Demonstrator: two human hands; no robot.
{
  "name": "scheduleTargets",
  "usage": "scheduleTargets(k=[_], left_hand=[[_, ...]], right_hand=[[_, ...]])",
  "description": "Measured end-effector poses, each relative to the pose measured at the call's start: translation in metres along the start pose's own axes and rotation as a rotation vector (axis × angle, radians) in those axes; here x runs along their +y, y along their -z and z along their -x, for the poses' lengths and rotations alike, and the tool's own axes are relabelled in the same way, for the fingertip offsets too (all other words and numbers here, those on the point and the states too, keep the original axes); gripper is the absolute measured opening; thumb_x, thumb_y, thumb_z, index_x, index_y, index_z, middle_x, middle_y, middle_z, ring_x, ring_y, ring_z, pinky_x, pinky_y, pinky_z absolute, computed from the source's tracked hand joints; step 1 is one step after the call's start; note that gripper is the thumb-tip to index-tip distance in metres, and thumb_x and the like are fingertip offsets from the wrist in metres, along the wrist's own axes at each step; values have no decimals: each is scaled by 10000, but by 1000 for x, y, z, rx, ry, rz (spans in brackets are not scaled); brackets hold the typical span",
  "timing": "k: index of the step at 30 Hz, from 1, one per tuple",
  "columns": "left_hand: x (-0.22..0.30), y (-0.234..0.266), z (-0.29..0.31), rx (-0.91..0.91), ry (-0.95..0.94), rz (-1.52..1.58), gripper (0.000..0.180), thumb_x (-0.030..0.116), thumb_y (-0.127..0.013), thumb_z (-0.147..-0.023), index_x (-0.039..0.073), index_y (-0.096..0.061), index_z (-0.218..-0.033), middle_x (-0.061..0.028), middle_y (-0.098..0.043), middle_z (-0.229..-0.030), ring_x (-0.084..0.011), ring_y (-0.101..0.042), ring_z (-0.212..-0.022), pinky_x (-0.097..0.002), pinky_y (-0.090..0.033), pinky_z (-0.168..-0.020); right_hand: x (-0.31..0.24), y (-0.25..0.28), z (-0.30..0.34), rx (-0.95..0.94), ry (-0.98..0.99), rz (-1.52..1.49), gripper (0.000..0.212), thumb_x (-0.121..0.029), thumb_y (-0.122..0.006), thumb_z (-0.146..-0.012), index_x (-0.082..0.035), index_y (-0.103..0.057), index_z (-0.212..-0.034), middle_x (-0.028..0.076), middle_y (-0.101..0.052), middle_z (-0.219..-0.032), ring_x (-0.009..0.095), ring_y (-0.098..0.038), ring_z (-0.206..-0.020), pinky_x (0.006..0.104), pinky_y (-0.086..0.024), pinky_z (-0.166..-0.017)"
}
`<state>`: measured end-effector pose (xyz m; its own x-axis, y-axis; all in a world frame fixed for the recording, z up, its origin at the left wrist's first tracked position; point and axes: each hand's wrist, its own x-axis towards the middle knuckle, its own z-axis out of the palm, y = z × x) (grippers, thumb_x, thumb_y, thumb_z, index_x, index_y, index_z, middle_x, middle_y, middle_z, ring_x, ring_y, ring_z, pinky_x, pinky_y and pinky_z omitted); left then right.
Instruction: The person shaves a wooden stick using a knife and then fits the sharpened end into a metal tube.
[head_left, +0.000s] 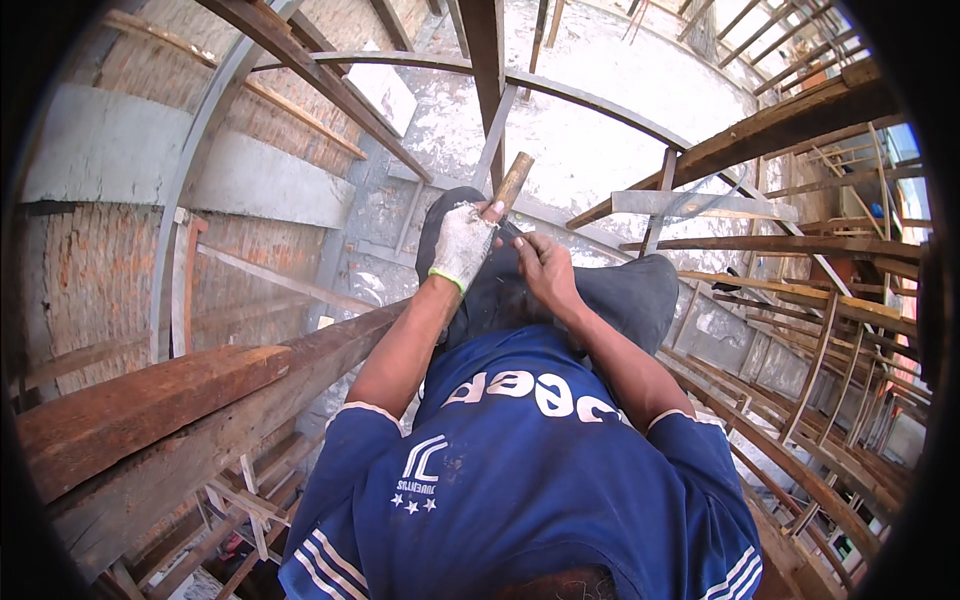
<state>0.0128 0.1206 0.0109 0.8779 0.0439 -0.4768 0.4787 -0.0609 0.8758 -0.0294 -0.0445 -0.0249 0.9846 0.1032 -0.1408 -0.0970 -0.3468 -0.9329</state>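
Observation:
My left hand (pixel 465 240) wears a whitish work glove with a green cuff, its thumb tip bare. It is closed around a round wooden handle (pixel 515 180) that sticks up and away over my lap. Close beside it, my bare right hand (pixel 545 268) has its fingers pinched together at a small dark piece by the glove. Whether that piece belongs to the handle or to something else, I cannot tell. Both hands are above my dark trousers (pixel 620 295).
Thick wooden beams (pixel 160 410) run along my left, before a brick wall (pixel 90 270). A long dark beam (pixel 790 118) crosses at the far right, with a grey plank (pixel 700 205) under it. More timber framing (pixel 830 350) fills the right side. Pale floor (pixel 600 130) lies far below.

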Motion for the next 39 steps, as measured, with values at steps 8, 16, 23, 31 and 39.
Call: scheduleTargets(k=[8, 16, 23, 31, 39], left_hand=[[-5, 4, -5, -78, -96, -97, 333, 291, -704, -988, -39, -728, -1029, -15, -628, -783, -93, -547, -720, -285, -462, -601], [-8, 0, -2, -25, -175, -92, 335, 287, -703, -985, -47, -702, -964, -29, -601, -749, -91, -498, -698, -299, -422, -607], [-10, 1, -5, -42, -211, -249, 384, 291, -699, -983, -92, -695, -1009, -94, -643, -798, -131, -531, -730, -332, -452, -646], [-14, -15, 3, 52, -300, -361, 366, 263, -709, -941, -55, -717, -1121, -227, -719, -895, -316, -695, -822, -402, -536, -736], [-22, -48, 7, 54, -384, -667, 236, 231, -694, -873, 21, -732, -973, -258, -712, -924, -453, -686, -920, -520, -550, -775]], right_hand=[[-14, -35, -4, -12, -488, -857, 264, -279, -551, -1084, -37, -622, -1006, -20, -474, -651, 82, -415, -530, 271, -395, -515], [-33, -21, -8, -98, -443, -621, 247, -246, -552, -1062, -45, -614, -932, -22, -475, -632, 83, -417, -521, 279, -373, -492], [-29, -13, -11, -121, -373, -382, 235, -211, -562, -1029, -46, -633, -876, -25, -496, -623, 64, -435, -516, 265, -362, -476], [-33, 36, -11, -170, 309, 580, 349, -350, -739, -906, -19, -702, -1010, 225, -719, -901, 417, -709, -835, 496, -566, -741], [-53, 58, -56, -208, 119, 807, 591, -525, -618, -984, -11, -768, -734, 195, -702, -663, 382, -729, -691, 450, -581, -673]])
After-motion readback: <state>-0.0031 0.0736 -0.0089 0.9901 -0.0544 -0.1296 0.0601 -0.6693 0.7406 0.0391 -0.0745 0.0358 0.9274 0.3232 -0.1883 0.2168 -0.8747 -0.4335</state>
